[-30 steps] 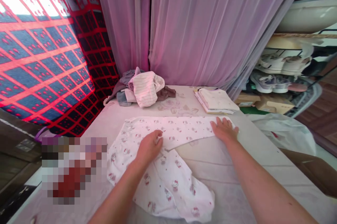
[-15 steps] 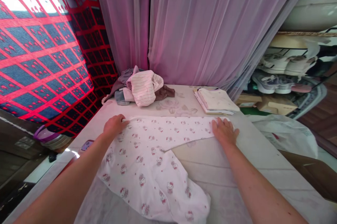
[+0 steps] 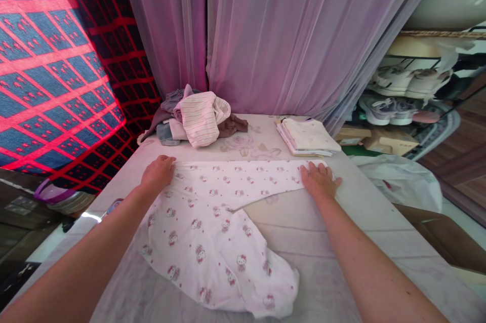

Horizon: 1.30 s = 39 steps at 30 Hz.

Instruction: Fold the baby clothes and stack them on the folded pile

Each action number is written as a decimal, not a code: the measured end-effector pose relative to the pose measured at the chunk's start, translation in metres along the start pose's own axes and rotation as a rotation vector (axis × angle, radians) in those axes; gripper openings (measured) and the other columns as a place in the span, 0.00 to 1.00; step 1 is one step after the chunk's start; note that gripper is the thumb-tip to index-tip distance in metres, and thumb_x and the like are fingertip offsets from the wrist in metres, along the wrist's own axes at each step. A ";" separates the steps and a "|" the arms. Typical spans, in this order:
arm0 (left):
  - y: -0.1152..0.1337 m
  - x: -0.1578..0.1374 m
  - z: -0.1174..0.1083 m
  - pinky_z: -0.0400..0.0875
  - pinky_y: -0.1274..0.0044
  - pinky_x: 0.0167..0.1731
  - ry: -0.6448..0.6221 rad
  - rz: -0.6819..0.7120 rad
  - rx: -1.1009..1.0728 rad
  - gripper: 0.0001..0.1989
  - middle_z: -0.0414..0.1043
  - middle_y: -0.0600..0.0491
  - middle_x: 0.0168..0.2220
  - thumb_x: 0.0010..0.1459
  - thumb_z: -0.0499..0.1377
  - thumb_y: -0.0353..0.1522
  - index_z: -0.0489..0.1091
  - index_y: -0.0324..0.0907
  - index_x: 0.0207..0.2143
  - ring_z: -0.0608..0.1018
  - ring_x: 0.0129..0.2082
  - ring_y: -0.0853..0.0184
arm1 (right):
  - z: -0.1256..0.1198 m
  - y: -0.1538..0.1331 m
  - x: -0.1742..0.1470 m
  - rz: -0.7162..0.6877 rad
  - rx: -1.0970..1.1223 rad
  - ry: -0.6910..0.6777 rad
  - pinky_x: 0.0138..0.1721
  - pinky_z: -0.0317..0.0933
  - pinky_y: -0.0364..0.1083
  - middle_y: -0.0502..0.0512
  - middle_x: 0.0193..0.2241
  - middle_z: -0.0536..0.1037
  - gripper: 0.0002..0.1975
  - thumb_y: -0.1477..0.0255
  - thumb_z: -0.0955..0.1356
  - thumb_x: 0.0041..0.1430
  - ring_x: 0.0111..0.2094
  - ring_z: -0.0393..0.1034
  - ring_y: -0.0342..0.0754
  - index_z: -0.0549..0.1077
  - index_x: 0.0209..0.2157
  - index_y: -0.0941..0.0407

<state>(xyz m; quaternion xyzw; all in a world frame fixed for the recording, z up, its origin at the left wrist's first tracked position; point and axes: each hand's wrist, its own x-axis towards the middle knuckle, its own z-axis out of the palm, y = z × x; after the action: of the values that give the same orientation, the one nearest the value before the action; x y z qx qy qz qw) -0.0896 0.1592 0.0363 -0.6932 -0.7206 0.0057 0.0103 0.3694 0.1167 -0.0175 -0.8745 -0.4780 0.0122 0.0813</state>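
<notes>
White pajama pants [image 3: 205, 227] with a small pink and red cat print lie spread on the covered bed surface. One leg runs straight across the top, while the other slants down to the lower right with wrinkles. At the upper left corner, my left hand [image 3: 158, 170] has its fingers closed on the edge of the cloth. My right hand [image 3: 320, 179] rests flat on the far right end of the straight leg, fingers spread, covering part of its hem.
A heap of loose clothes [image 3: 201, 118] lies at the back left. Folded clothes [image 3: 309, 136] are stacked at the back right. Purple curtains [image 3: 273, 34] hang behind. A shoe rack with sneakers [image 3: 387, 110] and a white plastic bag [image 3: 398, 181] are on the right.
The view has shifted slightly, so everything sits a little further left and higher. The straight leg looks smoother along its top edge; both hands keep their places on the pants.
</notes>
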 end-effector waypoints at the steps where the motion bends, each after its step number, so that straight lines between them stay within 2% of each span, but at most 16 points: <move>1: 0.008 -0.003 0.001 0.66 0.67 0.51 0.046 0.043 -0.001 0.24 0.63 0.45 0.60 0.61 0.43 0.33 0.66 0.41 0.56 0.71 0.53 0.54 | 0.000 0.000 0.000 -0.006 -0.003 0.003 0.58 0.40 0.70 0.61 0.62 0.57 0.32 0.54 0.47 0.63 0.63 0.45 0.59 0.61 0.60 0.52; 3: 0.028 -0.009 0.006 0.60 0.69 0.57 0.107 0.174 -0.044 0.24 0.62 0.46 0.60 0.62 0.42 0.33 0.65 0.39 0.57 0.68 0.57 0.57 | 0.001 0.001 0.001 -0.025 -0.012 0.015 0.58 0.39 0.69 0.61 0.63 0.56 0.32 0.54 0.47 0.63 0.63 0.45 0.59 0.61 0.60 0.52; 5: 0.048 -0.015 0.014 0.57 0.72 0.59 0.028 0.343 -0.136 0.24 0.64 0.49 0.60 0.64 0.41 0.36 0.64 0.40 0.58 0.66 0.59 0.62 | 0.001 0.001 0.001 -0.054 -0.027 0.025 0.58 0.40 0.68 0.60 0.62 0.58 0.31 0.55 0.48 0.64 0.63 0.45 0.58 0.61 0.60 0.52; 7: 0.061 -0.018 0.023 0.53 0.71 0.61 -0.070 0.425 -0.161 0.26 0.61 0.50 0.62 0.65 0.41 0.40 0.61 0.42 0.60 0.61 0.62 0.62 | 0.001 0.001 0.000 -0.074 -0.040 0.019 0.58 0.42 0.67 0.60 0.61 0.59 0.31 0.56 0.48 0.64 0.62 0.47 0.57 0.61 0.60 0.52; 10: 0.066 -0.020 0.035 0.47 0.64 0.62 -0.096 0.349 -0.110 0.28 0.49 0.50 0.67 0.65 0.41 0.43 0.54 0.43 0.64 0.52 0.66 0.58 | -0.001 0.000 0.000 -0.073 -0.050 -0.007 0.58 0.43 0.67 0.60 0.62 0.59 0.30 0.55 0.48 0.64 0.62 0.48 0.56 0.60 0.60 0.52; 12: 0.063 -0.021 0.039 0.45 0.60 0.62 -0.086 0.289 -0.081 0.29 0.45 0.49 0.68 0.65 0.41 0.45 0.50 0.45 0.65 0.50 0.67 0.56 | -0.002 0.000 0.001 -0.060 -0.055 -0.026 0.58 0.44 0.67 0.61 0.63 0.57 0.31 0.55 0.48 0.63 0.63 0.47 0.57 0.59 0.61 0.53; 17: 0.062 -0.023 0.038 0.43 0.52 0.60 -0.070 0.235 -0.050 0.32 0.44 0.48 0.68 0.63 0.41 0.48 0.50 0.46 0.65 0.50 0.67 0.53 | -0.006 0.000 0.005 -0.021 -0.070 -0.093 0.59 0.41 0.67 0.60 0.66 0.51 0.32 0.55 0.48 0.64 0.65 0.42 0.57 0.55 0.63 0.54; 19: 0.065 -0.024 0.037 0.43 0.51 0.60 -0.053 0.230 -0.040 0.32 0.45 0.47 0.68 0.63 0.42 0.48 0.50 0.46 0.65 0.50 0.66 0.52 | -0.008 -0.006 -0.001 -0.054 -0.070 -0.090 0.60 0.38 0.68 0.60 0.66 0.49 0.31 0.57 0.48 0.65 0.66 0.41 0.57 0.54 0.64 0.54; 21: 0.067 -0.025 0.036 0.43 0.51 0.59 -0.049 0.229 -0.030 0.32 0.45 0.47 0.68 0.63 0.41 0.48 0.50 0.46 0.65 0.50 0.66 0.52 | -0.008 -0.019 -0.015 -0.202 -0.052 -0.091 0.62 0.36 0.65 0.59 0.67 0.49 0.30 0.60 0.48 0.65 0.66 0.40 0.55 0.53 0.64 0.54; 22: 0.067 -0.025 0.036 0.43 0.51 0.59 -0.051 0.230 -0.023 0.32 0.45 0.47 0.68 0.63 0.41 0.48 0.50 0.45 0.65 0.50 0.66 0.52 | -0.007 -0.027 -0.024 -0.326 -0.035 -0.113 0.63 0.36 0.62 0.57 0.67 0.48 0.29 0.61 0.48 0.66 0.67 0.39 0.53 0.53 0.65 0.54; 24: 0.067 -0.025 0.036 0.44 0.51 0.59 -0.056 0.234 -0.010 0.32 0.44 0.48 0.68 0.63 0.40 0.48 0.50 0.45 0.65 0.49 0.66 0.52 | -0.006 -0.043 -0.039 -0.672 -0.008 -0.220 0.64 0.35 0.56 0.53 0.67 0.49 0.29 0.60 0.48 0.66 0.67 0.38 0.48 0.51 0.65 0.51; 26: 0.066 -0.024 0.036 0.44 0.51 0.59 -0.055 0.237 -0.006 0.33 0.44 0.48 0.68 0.62 0.40 0.49 0.49 0.45 0.66 0.49 0.67 0.52 | -0.006 -0.053 -0.047 -0.825 -0.020 -0.271 0.65 0.32 0.56 0.51 0.67 0.47 0.29 0.58 0.49 0.66 0.67 0.37 0.48 0.50 0.66 0.51; 27: 0.066 -0.024 0.037 0.44 0.51 0.59 -0.055 0.236 -0.006 0.33 0.44 0.48 0.68 0.62 0.40 0.49 0.49 0.46 0.66 0.49 0.67 0.52 | -0.007 -0.054 -0.046 -0.826 -0.030 -0.291 0.65 0.32 0.56 0.51 0.67 0.46 0.30 0.58 0.49 0.66 0.67 0.36 0.48 0.50 0.66 0.51; 29: 0.066 -0.023 0.038 0.44 0.51 0.59 -0.053 0.232 -0.010 0.32 0.44 0.48 0.68 0.62 0.40 0.49 0.50 0.46 0.65 0.49 0.66 0.52 | -0.009 -0.044 -0.037 -0.744 -0.054 -0.309 0.65 0.32 0.58 0.52 0.68 0.45 0.30 0.58 0.48 0.66 0.67 0.36 0.49 0.49 0.66 0.51; 36: 0.068 -0.022 0.036 0.45 0.50 0.59 -0.053 0.231 0.006 0.33 0.45 0.48 0.68 0.62 0.41 0.48 0.51 0.44 0.65 0.50 0.66 0.52 | -0.016 0.025 0.012 -0.338 -0.123 -0.259 0.64 0.35 0.60 0.52 0.68 0.43 0.29 0.59 0.48 0.66 0.67 0.37 0.50 0.48 0.66 0.53; 39: 0.068 -0.023 0.035 0.45 0.50 0.59 -0.056 0.232 0.001 0.32 0.45 0.48 0.68 0.62 0.41 0.48 0.51 0.45 0.65 0.50 0.66 0.51 | -0.021 0.032 0.022 -0.278 -0.074 -0.193 0.63 0.42 0.57 0.53 0.66 0.52 0.27 0.60 0.50 0.66 0.65 0.45 0.51 0.56 0.64 0.52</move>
<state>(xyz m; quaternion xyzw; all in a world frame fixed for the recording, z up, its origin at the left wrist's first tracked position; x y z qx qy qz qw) -0.0219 0.1393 -0.0006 -0.7716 -0.6355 0.0263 -0.0102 0.4104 0.1151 -0.0006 -0.7973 -0.5999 0.0671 0.0034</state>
